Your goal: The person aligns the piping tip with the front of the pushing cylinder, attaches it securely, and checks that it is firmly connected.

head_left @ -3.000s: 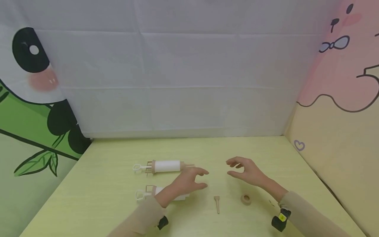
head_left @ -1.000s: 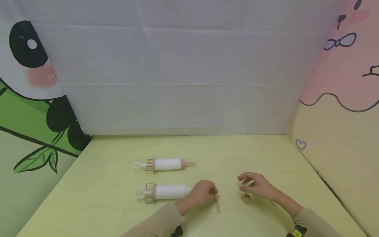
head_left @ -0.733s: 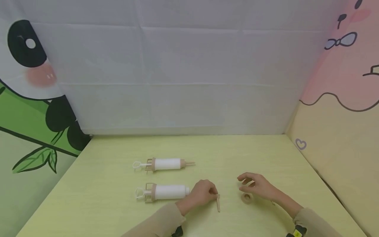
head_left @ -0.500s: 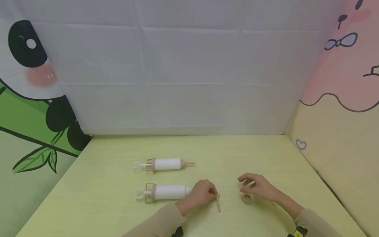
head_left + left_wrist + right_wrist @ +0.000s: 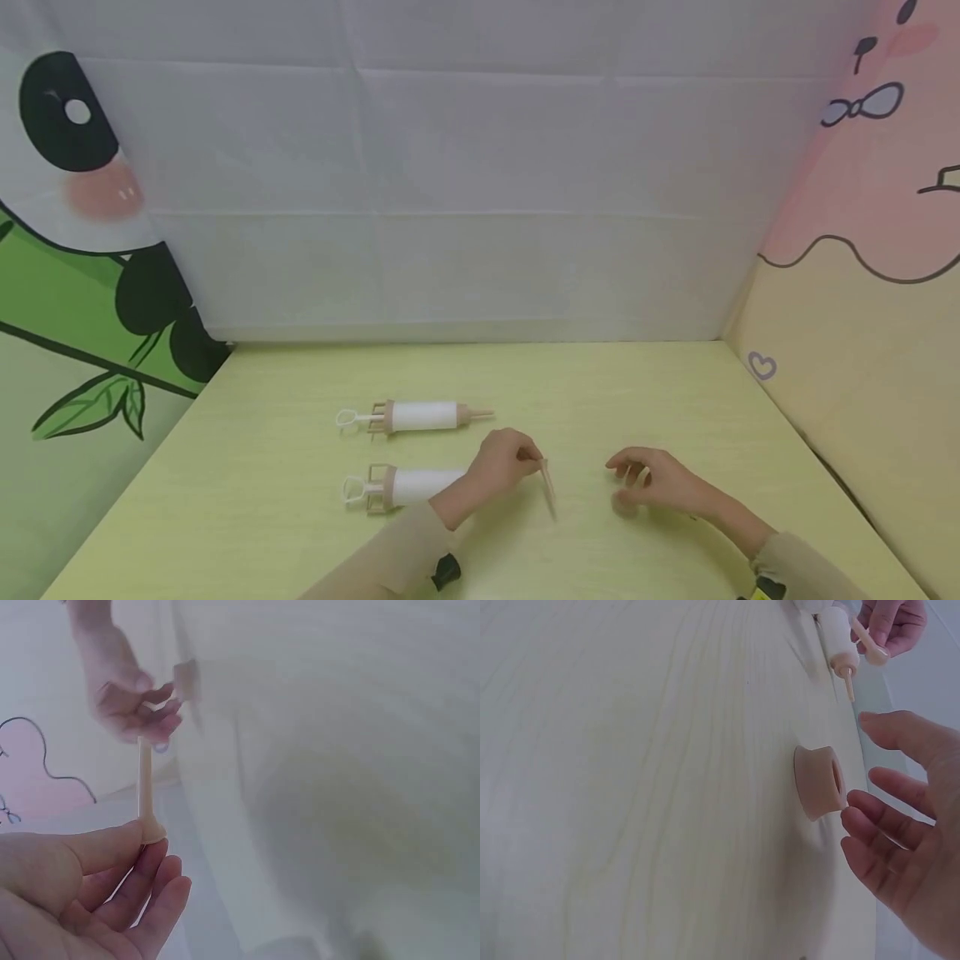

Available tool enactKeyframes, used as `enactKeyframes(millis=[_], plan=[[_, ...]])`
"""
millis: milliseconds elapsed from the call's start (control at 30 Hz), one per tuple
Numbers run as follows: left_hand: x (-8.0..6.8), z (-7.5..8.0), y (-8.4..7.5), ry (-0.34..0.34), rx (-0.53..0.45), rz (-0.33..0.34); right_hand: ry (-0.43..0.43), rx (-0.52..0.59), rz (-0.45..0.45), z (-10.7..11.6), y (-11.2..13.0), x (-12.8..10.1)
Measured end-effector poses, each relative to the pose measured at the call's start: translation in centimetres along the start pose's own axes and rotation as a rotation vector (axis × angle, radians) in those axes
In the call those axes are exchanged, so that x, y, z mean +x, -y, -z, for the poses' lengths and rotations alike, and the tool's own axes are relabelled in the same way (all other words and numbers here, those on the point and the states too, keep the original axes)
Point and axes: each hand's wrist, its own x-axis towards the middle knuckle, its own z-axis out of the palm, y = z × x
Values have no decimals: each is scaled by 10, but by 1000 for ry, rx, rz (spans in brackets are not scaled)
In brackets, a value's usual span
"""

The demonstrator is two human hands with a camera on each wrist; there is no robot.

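My left hand (image 5: 501,461) pinches a thin beige nozzle (image 5: 146,787) by its flared end between thumb and fingertips. In the head view the nozzle hangs tip-down; in the left wrist view it is plainly between the fingers. My right hand (image 5: 667,482) has its fingers spread and bent loosely beside a flared beige ring (image 5: 815,784). Those fingertips are right at the ring's rim in the right wrist view. Left of the left hand lies a syringe (image 5: 423,487) with a white barrel, beige collar and looped plunger; the wrist hides its front end.
Farther back lies a second white syringe (image 5: 423,416), with a beige nozzle on its front end. Both rest on the pale yellow table (image 5: 262,517). A white sheet (image 5: 480,208) stands behind, with printed side panels left and right.
My left hand has come over from the syringes, taken hold of the nozzle and lifted it off the table. My right hand has lowered toward the ring.
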Motion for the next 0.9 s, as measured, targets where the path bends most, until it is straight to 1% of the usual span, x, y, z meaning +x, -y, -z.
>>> enactKeyframes(millis=[100, 233, 400, 500, 633, 900], plan=[[2, 12, -1, -26, 10, -5, 16, 5, 10, -1, -1, -1], [2, 26, -4, -51, 4, 12, 29, 5, 24, -3, -2, -3], [2, 39, -6, -87, -7, 28, 45, -32, 14, -5, -4, -3], [1, 43, -5, -97, -4, 38, 53, -53, 18, -5, -6, -3], [0, 45, -4, -102, -26, 52, 59, -75, 26, -5, -10, -3], [-1, 47, 1, -128, -24, 47, 69, -62, 21, -7, -13, -4]])
